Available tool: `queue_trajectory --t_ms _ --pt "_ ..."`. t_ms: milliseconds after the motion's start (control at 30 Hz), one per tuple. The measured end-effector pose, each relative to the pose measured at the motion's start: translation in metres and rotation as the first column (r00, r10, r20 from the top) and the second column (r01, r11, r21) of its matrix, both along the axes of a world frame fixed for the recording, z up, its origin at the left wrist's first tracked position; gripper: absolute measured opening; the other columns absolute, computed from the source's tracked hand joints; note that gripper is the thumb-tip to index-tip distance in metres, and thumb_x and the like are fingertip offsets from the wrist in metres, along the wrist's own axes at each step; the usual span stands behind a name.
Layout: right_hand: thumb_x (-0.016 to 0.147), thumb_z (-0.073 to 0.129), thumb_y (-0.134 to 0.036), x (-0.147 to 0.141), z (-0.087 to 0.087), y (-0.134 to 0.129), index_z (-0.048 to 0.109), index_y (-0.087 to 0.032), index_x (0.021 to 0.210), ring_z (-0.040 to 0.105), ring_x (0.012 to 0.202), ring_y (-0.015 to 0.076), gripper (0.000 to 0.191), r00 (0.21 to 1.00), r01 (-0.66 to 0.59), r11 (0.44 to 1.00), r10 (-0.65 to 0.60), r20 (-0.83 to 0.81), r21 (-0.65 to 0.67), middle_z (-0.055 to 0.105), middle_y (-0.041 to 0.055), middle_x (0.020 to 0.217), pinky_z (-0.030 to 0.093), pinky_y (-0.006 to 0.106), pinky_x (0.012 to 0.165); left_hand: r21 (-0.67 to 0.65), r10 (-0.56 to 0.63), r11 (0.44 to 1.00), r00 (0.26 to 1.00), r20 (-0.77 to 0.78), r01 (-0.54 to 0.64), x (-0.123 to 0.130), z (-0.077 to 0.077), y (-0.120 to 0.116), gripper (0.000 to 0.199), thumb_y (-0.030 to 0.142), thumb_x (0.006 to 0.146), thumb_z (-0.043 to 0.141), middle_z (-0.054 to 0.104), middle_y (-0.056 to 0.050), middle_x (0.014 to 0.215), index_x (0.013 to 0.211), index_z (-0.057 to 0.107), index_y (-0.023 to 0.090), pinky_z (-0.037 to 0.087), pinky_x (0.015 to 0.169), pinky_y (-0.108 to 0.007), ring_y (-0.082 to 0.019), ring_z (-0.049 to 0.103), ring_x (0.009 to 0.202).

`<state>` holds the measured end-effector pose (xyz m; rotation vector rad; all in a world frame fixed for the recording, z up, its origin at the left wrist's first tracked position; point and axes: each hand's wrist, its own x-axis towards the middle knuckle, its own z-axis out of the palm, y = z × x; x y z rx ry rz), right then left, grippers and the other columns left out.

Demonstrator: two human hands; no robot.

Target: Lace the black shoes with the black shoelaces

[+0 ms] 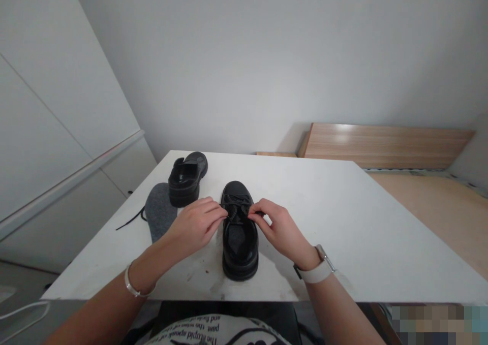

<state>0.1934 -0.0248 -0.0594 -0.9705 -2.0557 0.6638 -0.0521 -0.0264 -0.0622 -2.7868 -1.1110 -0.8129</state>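
Note:
A black shoe [240,243] stands upright in front of me, its toe pointing away and its heel toward me. Black shoelaces [237,199] cross over its front. My left hand [200,220] pinches at the left side of the lacing, thumb and fingertips together on a lace. On the opposite side, my right hand [272,223] has its thumb and index finger closed on a lace too. The fingertips cover the lace ends. Farther back on the left is a second black shoe [184,185], its opening showing no laces that I can make out.
A grey insole [160,210] lies left of my left hand, partly under the second shoe, with a loose black lace [129,222] beside it. Everything stands on a white table [324,223]. White cabinet panels [49,121] rise on the left; a wooden bed frame [385,144] is behind on the right.

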Motion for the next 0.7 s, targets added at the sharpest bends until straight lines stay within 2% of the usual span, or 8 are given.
queue_trajectory --t_ms 133,367,567,700 --pt "0.096 0.058 -0.018 0.001 -0.003 0.001 0.062 -0.02 0.092 0.06 0.085 0.0162 0.006 1.0 0.011 1.0 -0.011 0.004 0.014 0.064 0.0025 0.09 0.046 0.029 0.079 0.011 -0.004 1.0 1.0 0.007 0.004 -0.001 0.001 -0.001 0.018 0.016 0.099 0.051 0.068 -0.006 0.087 0.095 0.069 0.014 0.048 0.077 -0.034 -0.02 0.059 0.083" --pt "0.096 0.06 -0.02 0.006 -0.006 0.002 0.06 -0.021 0.089 0.055 0.095 0.0204 0.007 0.979 0.132 0.967 -0.162 0.124 0.216 0.066 0.0016 0.09 0.035 0.04 0.095 0.048 -0.058 0.997 0.998 0.022 0.057 -0.004 0.005 -0.003 0.022 0.016 0.1 0.05 0.069 -0.006 0.091 0.097 0.071 0.015 0.049 0.077 -0.031 -0.018 0.06 0.086" --pt "0.097 0.06 -0.022 0.01 -0.009 0.0 0.061 -0.021 0.09 0.055 0.095 0.0191 0.007 0.973 0.145 0.965 -0.179 0.144 0.219 0.067 0.0005 0.091 0.034 0.04 0.095 0.134 -0.061 0.989 0.998 -0.007 0.062 -0.007 0.003 0.001 0.021 0.014 0.1 0.049 0.07 -0.006 0.091 0.1 0.071 0.014 0.05 0.077 -0.031 -0.018 0.061 0.086" --pt "0.097 0.06 -0.022 0.011 -0.01 0.001 0.061 -0.021 0.09 0.055 0.095 0.0197 0.007 0.974 0.134 0.969 -0.167 0.152 0.207 0.068 0.0013 0.092 0.034 0.04 0.094 0.101 -0.017 0.995 1.0 0.009 0.016 -0.004 0.003 0.001 0.02 0.018 0.101 0.049 0.07 -0.006 0.091 0.101 0.069 0.014 0.051 0.079 -0.032 -0.018 0.061 0.085"
